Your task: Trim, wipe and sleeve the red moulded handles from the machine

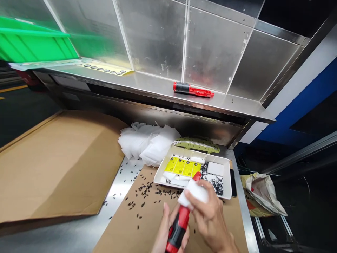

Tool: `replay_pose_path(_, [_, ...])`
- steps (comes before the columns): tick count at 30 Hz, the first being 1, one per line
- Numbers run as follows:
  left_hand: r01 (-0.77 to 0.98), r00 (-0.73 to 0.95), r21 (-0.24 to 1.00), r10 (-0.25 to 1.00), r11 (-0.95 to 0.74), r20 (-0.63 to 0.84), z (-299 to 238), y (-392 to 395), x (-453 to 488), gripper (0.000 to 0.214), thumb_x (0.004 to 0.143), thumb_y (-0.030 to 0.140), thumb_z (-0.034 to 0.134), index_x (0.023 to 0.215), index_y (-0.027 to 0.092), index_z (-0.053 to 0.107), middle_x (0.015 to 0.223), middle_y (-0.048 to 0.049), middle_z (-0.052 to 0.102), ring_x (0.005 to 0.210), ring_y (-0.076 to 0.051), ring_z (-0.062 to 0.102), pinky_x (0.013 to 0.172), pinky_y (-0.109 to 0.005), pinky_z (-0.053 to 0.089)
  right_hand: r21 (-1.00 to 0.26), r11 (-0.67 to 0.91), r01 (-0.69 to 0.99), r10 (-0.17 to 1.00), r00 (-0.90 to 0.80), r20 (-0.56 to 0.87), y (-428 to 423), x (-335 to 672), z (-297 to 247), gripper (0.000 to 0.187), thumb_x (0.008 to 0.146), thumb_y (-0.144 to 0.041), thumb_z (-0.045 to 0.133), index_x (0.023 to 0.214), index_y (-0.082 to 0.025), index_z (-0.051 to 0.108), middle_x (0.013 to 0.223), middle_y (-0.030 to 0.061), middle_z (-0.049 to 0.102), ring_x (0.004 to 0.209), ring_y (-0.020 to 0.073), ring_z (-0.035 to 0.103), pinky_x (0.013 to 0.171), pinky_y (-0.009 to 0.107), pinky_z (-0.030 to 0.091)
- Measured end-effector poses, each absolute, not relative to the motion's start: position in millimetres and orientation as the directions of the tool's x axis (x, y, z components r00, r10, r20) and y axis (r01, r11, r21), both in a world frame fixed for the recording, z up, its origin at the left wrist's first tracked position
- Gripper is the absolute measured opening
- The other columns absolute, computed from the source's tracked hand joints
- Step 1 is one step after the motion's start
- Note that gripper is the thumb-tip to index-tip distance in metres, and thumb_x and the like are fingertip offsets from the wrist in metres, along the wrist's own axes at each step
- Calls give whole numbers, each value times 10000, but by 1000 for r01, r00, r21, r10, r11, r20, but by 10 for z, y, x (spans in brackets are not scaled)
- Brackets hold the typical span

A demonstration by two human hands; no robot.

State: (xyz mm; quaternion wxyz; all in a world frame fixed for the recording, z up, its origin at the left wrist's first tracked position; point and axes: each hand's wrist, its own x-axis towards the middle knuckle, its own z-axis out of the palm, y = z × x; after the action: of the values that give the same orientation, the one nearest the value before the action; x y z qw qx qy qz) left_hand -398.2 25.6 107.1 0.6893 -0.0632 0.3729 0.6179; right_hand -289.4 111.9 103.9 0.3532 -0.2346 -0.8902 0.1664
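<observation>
My left hand (163, 226) is closed around the black grip of a red-and-black handheld tool (178, 228), which tilts up and away. With its fingers closed, my right hand (213, 215) presses a white wrapping sheet (196, 192) around the tool's upper part. The tool's red tip pokes out past the sheet. Just beyond the hands sits a white tray (228, 168), holding yellow labels (181, 166), white pieces and many small black parts (217, 183). Motion blurs the sheet and fingers slightly.
Another red-and-black tool (193, 89) lies on the metal shelf (150, 84). White sheets (158, 142) are heaped behind the tray, beside a green pouch (197, 144). Black bits (144, 189) litter the cardboard mat. A large cardboard box (60, 165) stands left; a green bin (37, 44) sits upper left.
</observation>
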Motion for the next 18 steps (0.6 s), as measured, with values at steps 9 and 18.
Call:
replay_pose_path(9, [-959,162,159,917,233,-365,854,250,-4040,477,691,612,711,692,138,658,447,16,544,266,3,366,287,-75,201,-484,812,326,575,-596,561,1313,-2856,1072,362,920,-183,484,1210,-340,635,1242,96,451,1052,233,580,759,344,552])
replay_pose_path(18, [-960,130,182,915,213,-382,797,224,-4060,506,733,623,659,641,127,619,455,-1,553,280,-14,413,295,-76,235,-532,800,278,578,-595,558,1260,-2933,1051,346,923,-204,488,1207,-329,641,1233,98,472,1013,224,599,761,350,554])
